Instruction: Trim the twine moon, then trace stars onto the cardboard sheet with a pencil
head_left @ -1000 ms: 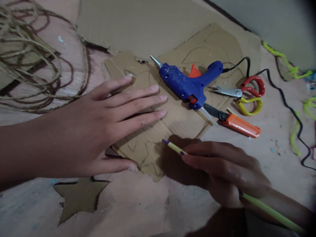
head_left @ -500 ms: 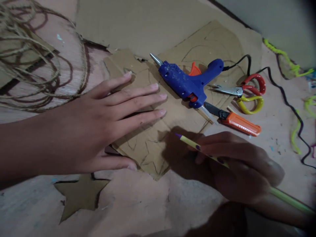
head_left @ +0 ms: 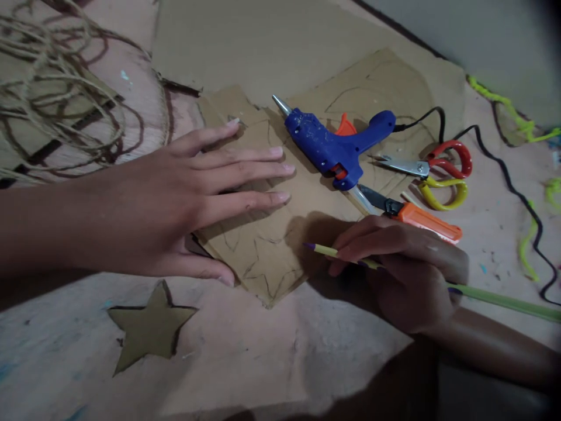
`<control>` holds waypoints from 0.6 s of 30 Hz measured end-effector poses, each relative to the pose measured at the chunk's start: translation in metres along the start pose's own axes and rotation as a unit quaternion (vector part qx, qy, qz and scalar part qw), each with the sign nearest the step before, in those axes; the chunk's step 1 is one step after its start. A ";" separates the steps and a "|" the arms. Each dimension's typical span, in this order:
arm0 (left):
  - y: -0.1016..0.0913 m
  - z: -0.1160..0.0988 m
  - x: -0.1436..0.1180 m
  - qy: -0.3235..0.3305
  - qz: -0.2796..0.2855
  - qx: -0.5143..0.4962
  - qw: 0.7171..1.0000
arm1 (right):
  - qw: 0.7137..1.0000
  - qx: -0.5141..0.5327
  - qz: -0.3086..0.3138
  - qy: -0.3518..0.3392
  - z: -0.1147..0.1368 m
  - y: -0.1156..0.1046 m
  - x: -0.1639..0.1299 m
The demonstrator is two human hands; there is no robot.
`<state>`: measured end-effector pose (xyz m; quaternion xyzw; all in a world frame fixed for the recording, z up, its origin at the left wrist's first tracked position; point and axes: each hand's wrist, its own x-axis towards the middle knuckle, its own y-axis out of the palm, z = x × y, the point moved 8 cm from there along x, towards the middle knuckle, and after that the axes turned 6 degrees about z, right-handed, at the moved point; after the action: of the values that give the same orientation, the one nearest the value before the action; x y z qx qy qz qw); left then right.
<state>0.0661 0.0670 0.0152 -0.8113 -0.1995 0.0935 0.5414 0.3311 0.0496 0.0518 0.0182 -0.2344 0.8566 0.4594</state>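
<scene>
Head view: left hand laid flat, fingers spread, palm down on a flat brown cardboard piece with pencilled star outlines, pressing it to the pinkish bench. Right hand in a pinching grip around a long yellow-green pencil with purple tip, tip hovering at the cardboard's lower right edge, shaft running out to the right past the wrist. Just beyond the fingertips, on a larger sheet of cardboard: blue hot-glue gun with orange trigger, black cord trailing right. Beside it, scissors with red and yellow handles and an orange utility knife, the knife just behind the right hand. Cut-out cardboard star near the bench's front, below the left hand. Tangle of tan twine at far left.
</scene>
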 end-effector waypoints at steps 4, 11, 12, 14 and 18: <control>-0.005 0.002 0.001 -0.028 -0.003 -0.047 0.999 | 0.998 -0.016 0.060 -0.032 0.003 0.004 0.003; -0.007 0.014 -0.006 -0.011 -0.004 -0.059 0.998 | 0.990 0.051 0.130 -0.013 -0.009 0.012 0.019; -0.008 0.015 -0.007 -0.009 -0.004 -0.059 0.998 | 0.988 0.083 0.134 0.008 -0.013 0.015 0.018; -0.011 0.019 -0.008 -0.013 -0.003 -0.057 0.998 | 0.977 0.147 0.142 0.061 -0.021 0.024 0.013; -0.018 0.031 -0.013 -0.050 0.003 -0.081 0.995 | 0.953 0.244 0.141 0.115 -0.027 0.040 0.005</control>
<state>0.0389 0.0937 0.0182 -0.8474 -0.2306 0.1195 0.4631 0.3011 0.0457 0.0135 -0.0023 0.0360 0.9398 0.3397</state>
